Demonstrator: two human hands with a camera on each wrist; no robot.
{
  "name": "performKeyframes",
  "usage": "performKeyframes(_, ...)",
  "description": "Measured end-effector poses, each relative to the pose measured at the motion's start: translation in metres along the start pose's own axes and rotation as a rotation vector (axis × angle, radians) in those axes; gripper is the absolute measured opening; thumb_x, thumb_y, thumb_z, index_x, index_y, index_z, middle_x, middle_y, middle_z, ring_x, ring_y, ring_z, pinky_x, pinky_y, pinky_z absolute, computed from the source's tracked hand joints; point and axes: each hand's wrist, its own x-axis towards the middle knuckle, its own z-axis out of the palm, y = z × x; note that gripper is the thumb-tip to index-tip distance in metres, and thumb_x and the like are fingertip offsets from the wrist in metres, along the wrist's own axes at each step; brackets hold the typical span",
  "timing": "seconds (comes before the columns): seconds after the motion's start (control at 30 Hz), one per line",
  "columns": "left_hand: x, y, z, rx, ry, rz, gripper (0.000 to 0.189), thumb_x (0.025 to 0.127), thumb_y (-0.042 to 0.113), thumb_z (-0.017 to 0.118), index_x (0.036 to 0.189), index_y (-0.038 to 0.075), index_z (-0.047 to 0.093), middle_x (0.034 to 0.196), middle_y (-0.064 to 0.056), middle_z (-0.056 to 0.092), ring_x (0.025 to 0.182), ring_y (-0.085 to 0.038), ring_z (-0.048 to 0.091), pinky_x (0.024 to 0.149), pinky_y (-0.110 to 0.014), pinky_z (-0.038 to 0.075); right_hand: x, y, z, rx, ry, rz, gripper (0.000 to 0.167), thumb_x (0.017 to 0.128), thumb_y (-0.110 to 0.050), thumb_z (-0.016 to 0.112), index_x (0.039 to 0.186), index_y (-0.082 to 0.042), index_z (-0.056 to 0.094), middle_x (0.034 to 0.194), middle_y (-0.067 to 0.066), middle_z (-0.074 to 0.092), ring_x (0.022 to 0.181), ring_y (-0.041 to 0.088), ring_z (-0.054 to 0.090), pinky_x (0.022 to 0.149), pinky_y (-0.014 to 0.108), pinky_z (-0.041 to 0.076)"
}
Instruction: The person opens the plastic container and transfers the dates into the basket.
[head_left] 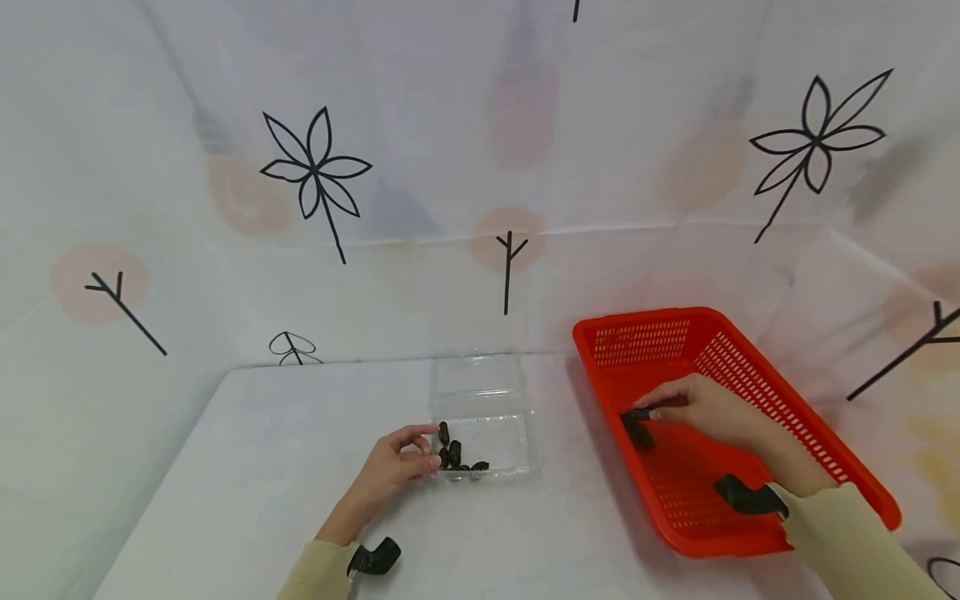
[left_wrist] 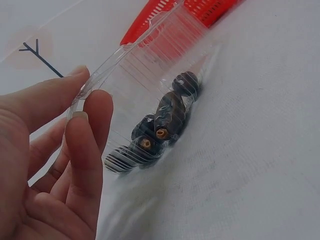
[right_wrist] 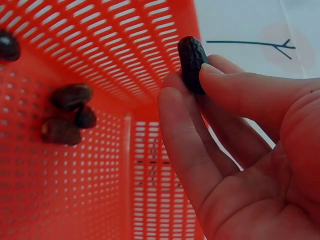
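Note:
My left hand pinches the left edge of a clear plastic clamshell box between thumb and fingers. The box lies with its lid folded back, and in the left wrist view it appears tilted. Several dark, wrinkled dates are gathered along its low side, some showing a pale stem end. Over the red basket, my right hand holds a single dark date by thumb and fingertips. Below it, several more dates lie on the basket floor, apart from the held one.
The red perforated plastic basket stands at the right of the white table, its slotted walls rising around my right hand. Behind is a pale cloth with printed plants. Dark bands sit at both wrists.

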Motion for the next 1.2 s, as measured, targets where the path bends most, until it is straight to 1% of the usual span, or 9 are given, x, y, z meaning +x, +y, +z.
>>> performKeyframes(0.13,0.0,0.003,0.0,0.019,-0.004,0.013,0.054,0.086,0.01,0.078,0.134,-0.002,0.057,0.095,-0.005,0.053,0.078,-0.012,0.067,0.065,-0.026,0.049,-0.002,0.004,-0.002,0.037,-0.037,-0.009,0.025,0.095,-0.012,0.068,0.117,-0.003,0.073,0.113,0.012,0.071,0.1,0.023,0.067,0.083,0.028,0.052)
performKeyframes(0.2,0.0,0.004,0.0,0.025,-0.009,0.013,0.054,0.086,0.011,0.078,0.134,-0.002,0.056,0.094,-0.004,0.054,0.078,-0.012,0.067,0.065,-0.026,0.049,-0.002,0.007,-0.001,0.051,-0.061,-0.008,0.025,0.094,-0.012,0.068,0.117,-0.002,0.073,0.113,0.012,0.071,0.101,0.02,0.066,0.083,0.027,0.052)
performKeyframes(0.3,-0.002,0.002,0.001,0.021,-0.015,0.008,0.055,0.086,0.011,0.079,0.134,-0.002,0.056,0.094,-0.004,0.054,0.078,-0.011,0.066,0.066,-0.027,0.049,-0.001,0.011,-0.001,0.077,-0.099,0.004,0.024,0.094,-0.01,0.068,0.116,-0.002,0.073,0.112,0.01,0.072,0.101,0.018,0.066,0.082,0.027,0.052)
performKeyframes(0.37,-0.002,0.001,0.001,0.015,-0.013,0.005,0.054,0.086,0.011,0.079,0.134,-0.001,0.057,0.095,-0.004,0.054,0.078,-0.012,0.067,0.066,-0.027,0.049,-0.001,0.014,0.0,0.105,-0.115,0.022,0.023,0.093,-0.008,0.068,0.115,-0.003,0.074,0.111,0.009,0.072,0.1,0.018,0.066,0.082,0.027,0.053)
performKeyframes(0.53,-0.002,0.0,0.0,0.007,-0.01,-0.007,0.054,0.086,0.01,0.079,0.134,-0.001,0.057,0.095,-0.005,0.053,0.079,-0.013,0.067,0.065,-0.027,0.049,0.001,0.02,0.001,0.152,-0.155,0.021,0.024,0.092,-0.004,0.067,0.116,0.0,0.073,0.111,0.011,0.072,0.098,0.021,0.065,0.08,0.029,0.054)
performKeyframes(0.73,0.0,0.003,0.0,0.02,-0.004,-0.01,0.054,0.086,0.011,0.079,0.134,0.0,0.057,0.096,-0.005,0.053,0.081,-0.015,0.068,0.066,-0.026,0.049,0.002,0.026,0.003,0.169,-0.161,0.027,0.025,0.091,-0.003,0.068,0.115,0.002,0.072,0.11,0.013,0.071,0.093,0.022,0.065,0.078,0.03,0.055)
performKeyframes(0.93,0.002,0.002,-0.001,0.012,-0.011,-0.004,0.054,0.086,0.009,0.079,0.134,-0.001,0.057,0.095,-0.005,0.053,0.08,-0.015,0.068,0.066,-0.026,0.049,0.003,0.028,0.003,0.199,-0.175,0.01,0.026,0.092,-0.004,0.068,0.117,0.005,0.071,0.112,0.021,0.069,0.099,0.033,0.067,0.08,0.027,0.054)
performKeyframes(1.13,0.002,-0.001,-0.002,-0.003,-0.016,0.0,0.055,0.085,0.01,0.079,0.134,-0.002,0.056,0.095,-0.004,0.054,0.079,-0.014,0.068,0.066,-0.026,0.049,0.002,0.022,0.002,0.193,-0.164,0.008,0.026,0.094,-0.006,0.067,0.118,0.004,0.07,0.113,0.021,0.069,0.101,0.027,0.068,0.081,0.026,0.054)
performKeyframes(1.2,0.002,-0.001,-0.002,-0.003,-0.014,-0.001,0.056,0.085,0.011,0.079,0.134,-0.002,0.056,0.095,-0.004,0.053,0.079,-0.014,0.068,0.066,-0.026,0.05,0.002,0.017,0.001,0.174,-0.144,0.013,0.026,0.094,-0.009,0.067,0.118,0.001,0.071,0.114,0.018,0.07,0.102,0.026,0.067,0.082,0.026,0.054)
